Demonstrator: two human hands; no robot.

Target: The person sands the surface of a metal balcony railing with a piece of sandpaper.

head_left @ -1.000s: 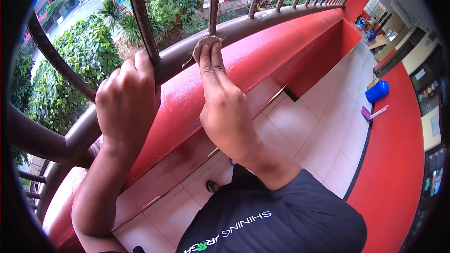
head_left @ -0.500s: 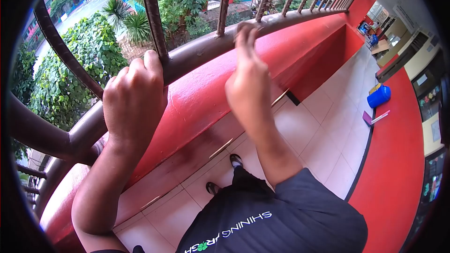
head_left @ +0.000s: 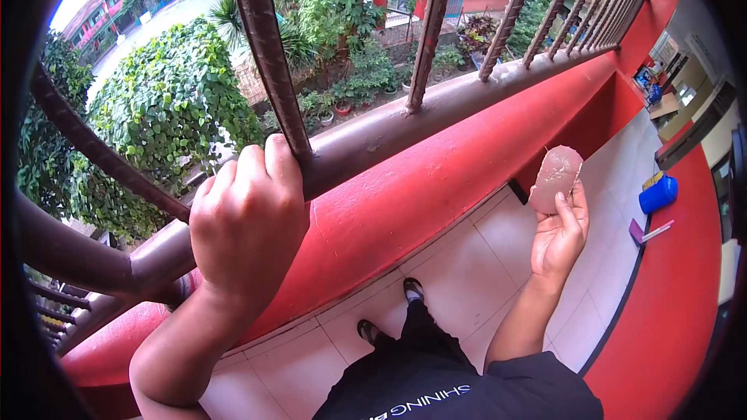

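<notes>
My left hand [head_left: 250, 218] is wrapped round the thick brown pipe rail [head_left: 381, 136], beside the foot of a twisted upright bar [head_left: 268, 47]. Off to the right, away from the railing, my right hand [head_left: 562, 229] holds up a flat, oval, pinkish-brown piece [head_left: 557, 175] with ragged edges, its thumb on the near face and the fingers behind. Beneath the rail runs a red sloping ledge [head_left: 420, 179].
A blue container [head_left: 658, 194] and a purple item [head_left: 637, 232] with white sticks lie on the red bench [head_left: 669, 288] at right. My feet stand on pale floor tiles [head_left: 342, 346]. Plants [head_left: 171, 101] grow beyond the bars.
My right hand has left the rail and moved right and down, turning so the flat piece faces the camera. My left hand keeps its grip. The view has shifted somewhat.
</notes>
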